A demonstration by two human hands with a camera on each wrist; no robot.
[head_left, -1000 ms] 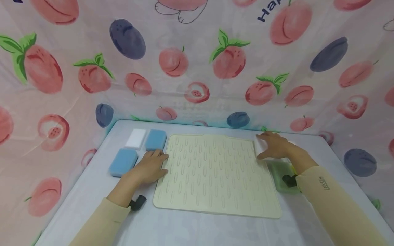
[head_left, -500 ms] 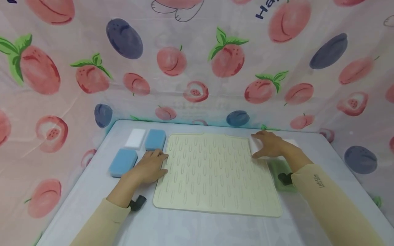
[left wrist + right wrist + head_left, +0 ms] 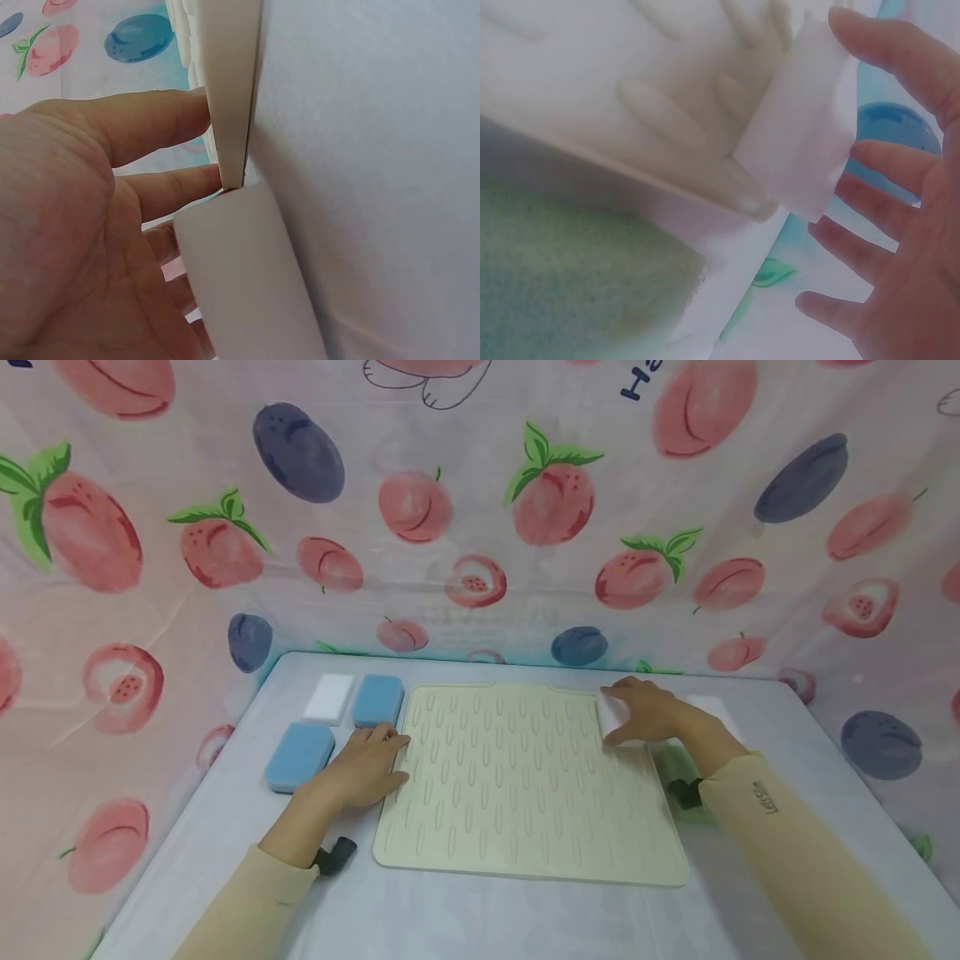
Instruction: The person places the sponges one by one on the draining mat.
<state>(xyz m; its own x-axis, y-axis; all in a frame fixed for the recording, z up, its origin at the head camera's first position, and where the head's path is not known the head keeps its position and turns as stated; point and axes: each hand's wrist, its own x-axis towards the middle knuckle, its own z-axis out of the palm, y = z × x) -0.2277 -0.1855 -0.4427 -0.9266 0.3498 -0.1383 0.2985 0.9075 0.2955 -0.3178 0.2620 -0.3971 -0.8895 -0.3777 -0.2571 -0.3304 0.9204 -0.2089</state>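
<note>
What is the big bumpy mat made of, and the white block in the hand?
The mat looks like soft matte silicone or rubber: cream, with moulded raised ridges and rounded corners. The white block in the right hand looks like matte foam sponge, though that is uncertain.

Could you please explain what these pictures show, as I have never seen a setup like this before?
No machine here: a person in beige sleeves wears three cameras. The wide picture comes from the head, the two close-ups from each wrist. On the pale table lies a cream ribbed silicone mat. The left hand rests flat at its left edge, beside two blue rectangular sponges and a white foam block. The right hand holds a second white foam block on the mat's far right corner. A green sponge lies beside the mat, near that wrist.
</note>
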